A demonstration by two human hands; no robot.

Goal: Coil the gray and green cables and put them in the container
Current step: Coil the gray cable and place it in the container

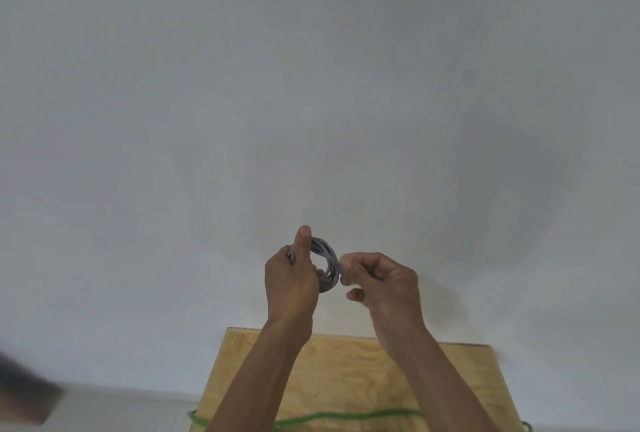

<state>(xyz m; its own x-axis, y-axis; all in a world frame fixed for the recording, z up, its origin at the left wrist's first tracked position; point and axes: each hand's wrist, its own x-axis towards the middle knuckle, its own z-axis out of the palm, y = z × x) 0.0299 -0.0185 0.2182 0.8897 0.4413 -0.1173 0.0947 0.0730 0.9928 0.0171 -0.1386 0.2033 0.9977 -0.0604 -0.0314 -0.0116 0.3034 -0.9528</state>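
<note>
The gray cable (325,267) is held as a small coil in the air, above and beyond the far edge of the wooden table (349,383), in front of a plain pale wall (311,85). The coil is gripped on its left side by the left hand (292,279), whose fingers are closed around the loops while the thumb is raised straight along them. The right side of the coil is pinched between the thumb and fingertips of the right hand (381,284); what is pinched there appears to be the cable's loose end, though blur leaves this uncertain. The green cable (346,417) is laid uncoiled across the near part of the table, running from its left edge toward its right edge, partly hidden by both forearms.
</note>
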